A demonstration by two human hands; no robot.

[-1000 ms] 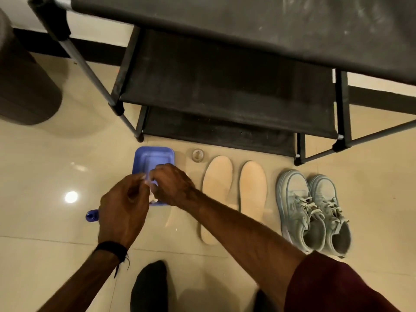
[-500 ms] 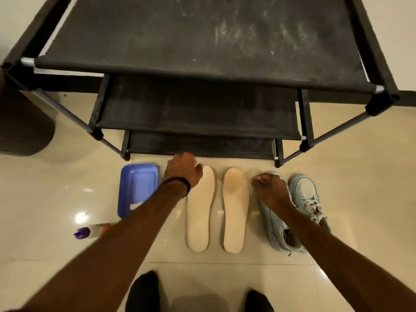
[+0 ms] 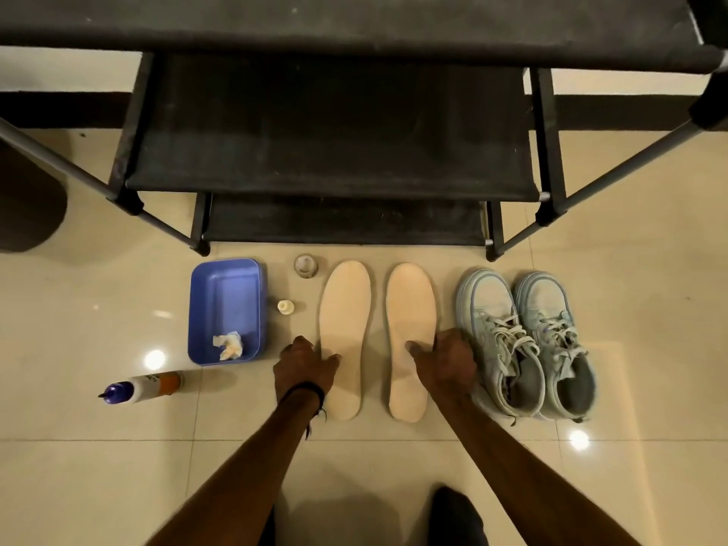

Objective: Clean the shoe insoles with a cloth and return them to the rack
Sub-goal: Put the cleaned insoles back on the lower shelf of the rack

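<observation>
Left hand (image 3: 303, 366) down at the outer edge of the left insole (image 3: 344, 333), thumb lying on the insole's surface near mid-length, fingers curled at its edge; whether they reach under it cannot be told. Black band on that wrist. Right hand (image 3: 447, 362) mirrors it on the right insole (image 3: 409, 333): thumb on top, fingers curled over the outer edge, gripping the rim.

Both insoles flat on the tiled floor (image 3: 650, 309), side by side, toes pointing away from the hands toward the rack (image 3: 335, 151). Narrow strip of bare floor between them, so the two thumbs are apart. Heels lie back toward the wrists.

Edges and room: ahead of the hands, past the insole toes, the rack's lowest shelf begins, with a short band of floor before it. Middle shelf overhangs above, top shelf higher again. Rack legs stand ahead to either side of the hands.

Just outside the right hand, the pale blue sneakers (image 3: 528, 340), near shoe touching or almost touching the knuckles; little room on that side. Outside the left hand, a gap of floor, then a blue tray (image 3: 226, 293) holding a crumpled cloth (image 3: 229, 346). Ahead of the left hand, a small white cap (image 3: 285, 306) and a clear round lid (image 3: 305, 265). Farther out beyond the tray, a bottle (image 3: 142, 386) lying on its side. Open floor behind both forearms.
</observation>
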